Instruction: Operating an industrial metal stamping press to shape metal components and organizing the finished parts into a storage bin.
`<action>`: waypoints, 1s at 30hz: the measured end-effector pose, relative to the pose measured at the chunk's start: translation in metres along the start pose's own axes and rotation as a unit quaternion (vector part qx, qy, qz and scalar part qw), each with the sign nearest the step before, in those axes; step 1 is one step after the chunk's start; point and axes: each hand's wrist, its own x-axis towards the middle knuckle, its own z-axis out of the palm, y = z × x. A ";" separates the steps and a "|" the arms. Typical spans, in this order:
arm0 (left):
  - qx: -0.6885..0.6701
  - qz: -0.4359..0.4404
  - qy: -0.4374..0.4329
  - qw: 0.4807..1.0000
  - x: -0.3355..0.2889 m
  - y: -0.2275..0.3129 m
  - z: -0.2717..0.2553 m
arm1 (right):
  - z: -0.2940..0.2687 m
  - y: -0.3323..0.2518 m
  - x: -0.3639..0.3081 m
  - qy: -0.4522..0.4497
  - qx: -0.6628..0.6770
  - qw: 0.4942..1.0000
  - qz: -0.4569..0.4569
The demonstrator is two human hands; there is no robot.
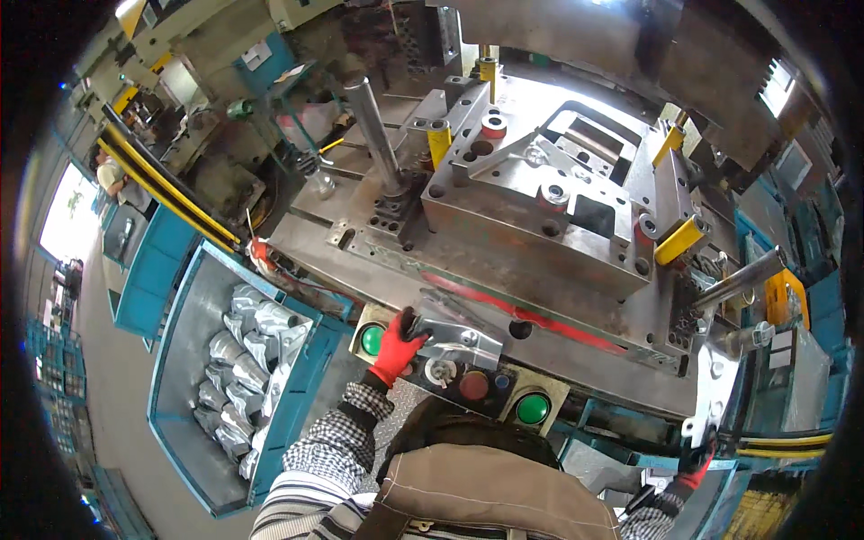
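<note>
My left hand (394, 349), in a red glove with dark fingertips, grips the left end of a shiny stamped metal part (463, 340). That part lies over the front edge of the press bed, just above the control panel (511, 382). Far to the right, my right hand (697, 461), gloved alike, is closed on the lower end of a second stamped metal part (715, 387), which stands nearly upright. Ahead of me is a large steel die (513, 220) on the press bed. On the die's top face sits a shiny shaped piece (533, 155), partly blending with the steel.
A teal bin (166, 360) at left holds several formed metal parts (238, 369). The panel carries green buttons (533, 409) and a red button (473, 386). Steel guide posts (373, 135) rise from the bed. A person (112, 175) is at far left.
</note>
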 end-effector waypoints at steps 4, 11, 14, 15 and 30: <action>0.010 -0.096 -0.074 0.993 0.019 -0.009 0.015 | -0.043 -0.018 -0.063 0.004 -0.209 0.966 -0.151; 0.069 -0.025 -0.053 0.996 0.016 -0.024 0.016 | 0.091 -0.293 0.070 -0.050 0.088 0.972 -0.213; 0.083 -0.003 -0.044 0.996 0.015 -0.040 0.006 | 0.150 -0.388 0.157 -0.153 0.288 0.935 -0.142; 0.065 -0.018 -0.050 0.996 0.016 -0.035 0.009 | 0.166 -0.405 0.187 -0.185 0.319 0.920 -0.128; 0.004 -0.038 -0.082 0.996 0.026 -0.005 0.015 | 0.349 -0.410 0.458 -0.556 -0.105 0.766 -0.306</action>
